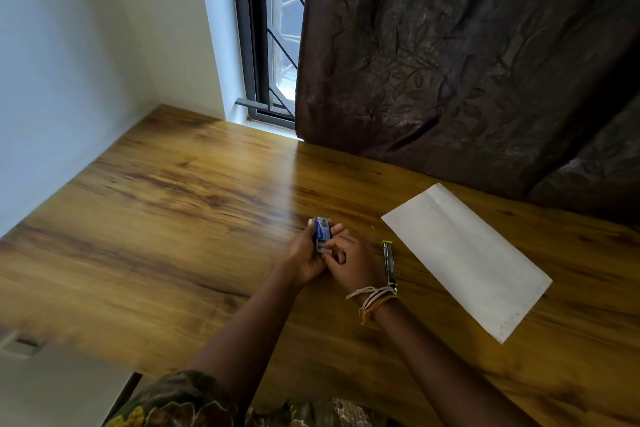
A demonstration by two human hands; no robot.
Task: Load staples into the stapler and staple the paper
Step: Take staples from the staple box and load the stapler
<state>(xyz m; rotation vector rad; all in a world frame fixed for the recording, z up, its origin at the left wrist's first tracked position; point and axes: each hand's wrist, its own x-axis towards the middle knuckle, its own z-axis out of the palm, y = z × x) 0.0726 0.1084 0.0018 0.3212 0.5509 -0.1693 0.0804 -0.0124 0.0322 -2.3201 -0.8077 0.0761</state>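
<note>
Stapler and one paper lie beside two hands pinching one staple box.

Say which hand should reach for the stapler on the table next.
Right. The right hand lies just beside the stapler, while the left hand grips the staple box farther away.

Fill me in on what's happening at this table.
A person holds a small blue staple box in the left hand, while the right hand picks at its lower end. The stapler lies untouched on the table beside the right wrist, with the folded paper further right. Nothing looks stapled yet.
</note>
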